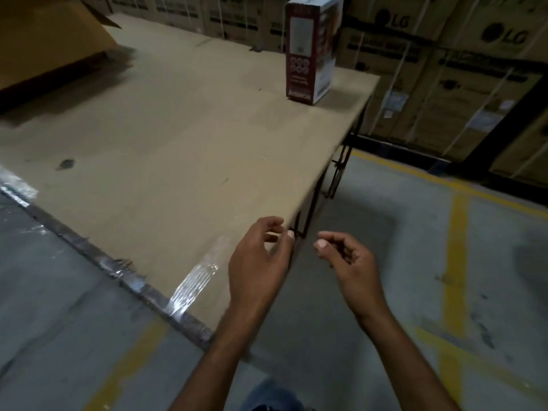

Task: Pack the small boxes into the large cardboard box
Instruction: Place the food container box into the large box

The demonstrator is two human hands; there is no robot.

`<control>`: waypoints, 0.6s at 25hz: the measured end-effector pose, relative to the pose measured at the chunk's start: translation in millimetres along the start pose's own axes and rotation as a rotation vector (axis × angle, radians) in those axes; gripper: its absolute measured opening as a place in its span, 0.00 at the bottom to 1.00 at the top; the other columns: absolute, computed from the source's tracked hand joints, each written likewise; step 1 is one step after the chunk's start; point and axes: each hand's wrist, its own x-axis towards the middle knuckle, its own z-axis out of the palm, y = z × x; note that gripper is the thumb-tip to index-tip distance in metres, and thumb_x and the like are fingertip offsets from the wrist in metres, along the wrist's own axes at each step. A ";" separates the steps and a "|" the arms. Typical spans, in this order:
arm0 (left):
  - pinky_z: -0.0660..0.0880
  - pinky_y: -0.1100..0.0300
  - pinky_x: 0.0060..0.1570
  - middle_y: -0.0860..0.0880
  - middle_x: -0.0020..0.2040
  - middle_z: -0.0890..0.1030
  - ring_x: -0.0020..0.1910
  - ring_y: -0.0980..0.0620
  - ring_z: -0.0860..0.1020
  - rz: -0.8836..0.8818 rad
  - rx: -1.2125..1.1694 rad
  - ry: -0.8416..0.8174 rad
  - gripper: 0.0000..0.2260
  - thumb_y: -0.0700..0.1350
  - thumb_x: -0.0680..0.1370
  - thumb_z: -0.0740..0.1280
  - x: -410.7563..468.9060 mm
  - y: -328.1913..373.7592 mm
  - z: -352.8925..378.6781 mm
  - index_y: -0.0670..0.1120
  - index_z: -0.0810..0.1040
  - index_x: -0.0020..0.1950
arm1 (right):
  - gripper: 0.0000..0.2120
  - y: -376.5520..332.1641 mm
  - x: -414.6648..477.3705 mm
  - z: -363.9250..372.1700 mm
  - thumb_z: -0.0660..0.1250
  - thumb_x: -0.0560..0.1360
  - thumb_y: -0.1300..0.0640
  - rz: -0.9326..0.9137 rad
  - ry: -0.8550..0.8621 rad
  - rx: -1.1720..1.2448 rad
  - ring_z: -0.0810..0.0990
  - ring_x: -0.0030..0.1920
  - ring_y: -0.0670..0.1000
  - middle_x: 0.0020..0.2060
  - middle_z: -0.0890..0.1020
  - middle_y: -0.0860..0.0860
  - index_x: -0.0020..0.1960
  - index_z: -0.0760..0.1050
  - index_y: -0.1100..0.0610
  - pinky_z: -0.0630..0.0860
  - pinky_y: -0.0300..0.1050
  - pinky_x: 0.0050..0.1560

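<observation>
Since the left hand (258, 259) and right hand (347, 259) are hovering empty by the table (166, 143) corner, fingers loosely curled, the person's probably heading for the 1 small box (311, 51) standing upright at the far edge, well apart from the big box (50, 34).

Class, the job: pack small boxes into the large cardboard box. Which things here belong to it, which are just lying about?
Job: small red-and-white box; large cardboard box; left hand and right hand, both empty.
Lying about: stacked LG cartons; clear tape; yellow floor lines.
</observation>
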 end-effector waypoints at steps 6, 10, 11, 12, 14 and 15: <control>0.76 0.60 0.46 0.60 0.55 0.80 0.53 0.60 0.79 0.151 0.224 -0.004 0.11 0.53 0.79 0.68 60.6 24.2 105.0 0.57 0.76 0.61 | 0.07 32.0 102.9 -48.6 0.74 0.77 0.63 0.036 0.061 -0.005 0.84 0.43 0.42 0.42 0.87 0.45 0.53 0.84 0.54 0.78 0.37 0.48; 0.76 0.55 0.47 0.55 0.58 0.80 0.54 0.52 0.79 0.313 0.368 0.019 0.13 0.49 0.80 0.68 151.2 28.7 169.8 0.52 0.77 0.63 | 0.09 36.9 201.9 -61.2 0.74 0.77 0.60 -0.046 0.015 -0.181 0.83 0.45 0.39 0.44 0.86 0.41 0.55 0.83 0.50 0.78 0.35 0.48; 0.76 0.53 0.49 0.53 0.59 0.80 0.55 0.50 0.79 0.363 0.421 0.035 0.14 0.48 0.79 0.69 180.2 32.2 185.3 0.51 0.78 0.64 | 0.11 37.2 232.8 -63.9 0.75 0.76 0.58 -0.103 0.028 -0.267 0.83 0.48 0.39 0.46 0.85 0.40 0.57 0.82 0.49 0.78 0.37 0.51; 0.75 0.53 0.51 0.52 0.61 0.80 0.58 0.49 0.78 0.399 0.463 0.043 0.15 0.47 0.78 0.69 206.1 36.6 198.5 0.50 0.78 0.65 | 0.13 35.3 260.3 -67.1 0.75 0.76 0.57 -0.177 0.051 -0.371 0.82 0.51 0.40 0.49 0.84 0.40 0.59 0.81 0.48 0.77 0.38 0.54; 0.73 0.54 0.55 0.51 0.63 0.80 0.62 0.50 0.77 0.430 0.478 0.037 0.16 0.48 0.78 0.69 254.8 48.9 219.8 0.50 0.78 0.66 | 0.16 28.2 314.1 -73.3 0.75 0.75 0.57 -0.325 0.086 -0.518 0.80 0.55 0.43 0.53 0.82 0.41 0.62 0.80 0.48 0.74 0.38 0.57; 0.72 0.55 0.56 0.53 0.64 0.79 0.63 0.52 0.75 0.400 0.446 0.024 0.17 0.49 0.79 0.68 275.4 54.0 229.0 0.51 0.77 0.68 | 0.17 25.9 339.0 -76.2 0.75 0.75 0.57 -0.350 0.088 -0.535 0.80 0.55 0.44 0.53 0.82 0.42 0.63 0.79 0.49 0.74 0.37 0.58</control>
